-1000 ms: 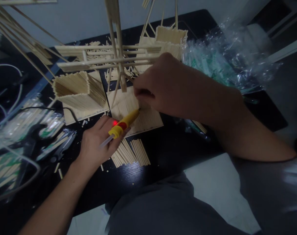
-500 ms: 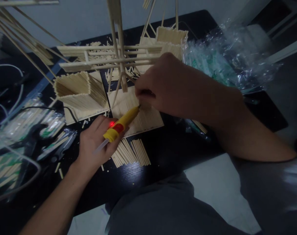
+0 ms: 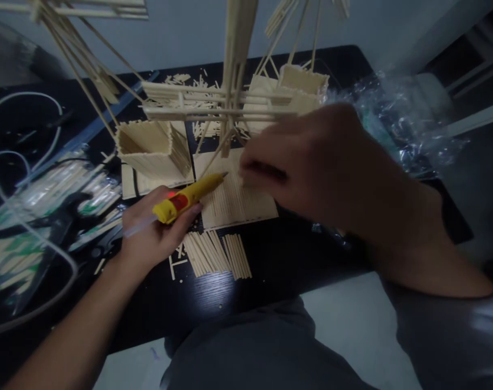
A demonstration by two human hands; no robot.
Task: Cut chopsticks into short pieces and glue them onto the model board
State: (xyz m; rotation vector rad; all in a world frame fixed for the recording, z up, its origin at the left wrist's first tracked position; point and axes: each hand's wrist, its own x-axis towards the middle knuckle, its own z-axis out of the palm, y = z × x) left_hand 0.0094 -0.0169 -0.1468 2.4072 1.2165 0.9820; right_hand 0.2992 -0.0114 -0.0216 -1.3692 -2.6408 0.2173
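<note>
My left hand [image 3: 149,233] is closed around a yellow hot glue gun [image 3: 189,197] with a red lit part; a clear glue stick pokes out of its back. Its nozzle points up and right, over a flat panel of thin wooden sticks [image 3: 250,203]. Above the right part of that panel is my right hand [image 3: 295,157], blurred, its fingers curled together; whatever they may pinch is hidden. Behind the panel stands a frame of wooden sticks [image 3: 225,108]. Loose cut sticks [image 3: 209,254] lie in rows on the black table just in front of the panel.
A stick-walled box [image 3: 149,149] sits left of the panel, another [image 3: 305,81] behind at right. Packs of sticks in plastic [image 3: 63,179] and a white cable [image 3: 47,246] lie left. Crumpled clear plastic [image 3: 396,124] is at the right, scattered stick bits [image 3: 201,86] at the back.
My right hand has moved right, away from the glue gun's nozzle. The gun has shifted slightly left and lies flatter. The whole view has shifted a little, too.
</note>
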